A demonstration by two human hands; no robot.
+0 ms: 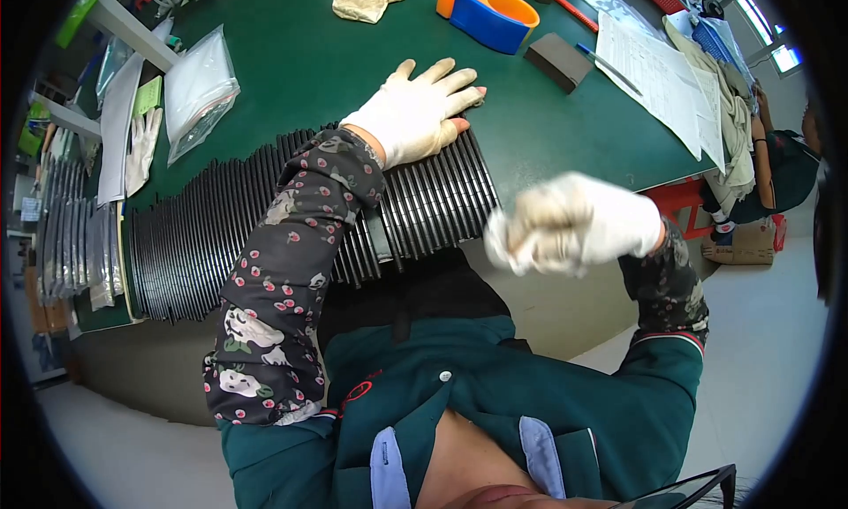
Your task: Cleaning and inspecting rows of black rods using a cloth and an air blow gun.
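leftmost, a clear plastic bag (199, 90) lies on the green surface (300, 59); beside it a long row of black ribbed strips (203, 235) stands on edge, the gloved left hand (415, 112) lying flat on its right end, fingers released; further right, the right hand (574, 224) is blurred, fingers clenched around a pale cloth, off the surface's edge

My gloved left hand (415, 112) lies flat on the row of black strips (265, 218) on the green bench (309, 59); my right hand (574, 225), blurred, is fisted off the near edge.
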